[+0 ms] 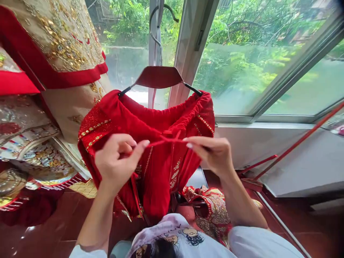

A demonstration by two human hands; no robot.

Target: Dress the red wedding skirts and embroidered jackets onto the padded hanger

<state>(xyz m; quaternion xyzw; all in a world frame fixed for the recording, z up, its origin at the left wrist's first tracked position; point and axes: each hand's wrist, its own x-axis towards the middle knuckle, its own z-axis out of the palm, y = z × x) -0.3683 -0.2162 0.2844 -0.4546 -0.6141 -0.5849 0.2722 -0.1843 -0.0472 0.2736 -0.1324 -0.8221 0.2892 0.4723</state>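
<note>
A red skirt (158,172) with gold embroidery hangs by its waistband from a dark red clip hanger (159,76) in front of the window. My left hand (118,161) pinches one end of the skirt's thin red drawstring (166,142). My right hand (212,152) pinches the other end, and the string is stretched tight between the two hands across the waist front. Both hands are closed on the string.
Beige and red embroidered garments (53,53) hang at the left. More embroidered fabric (212,211) lies on the dark red floor below. A large window (255,61) faces green trees. A red rod (298,143) slants at the right.
</note>
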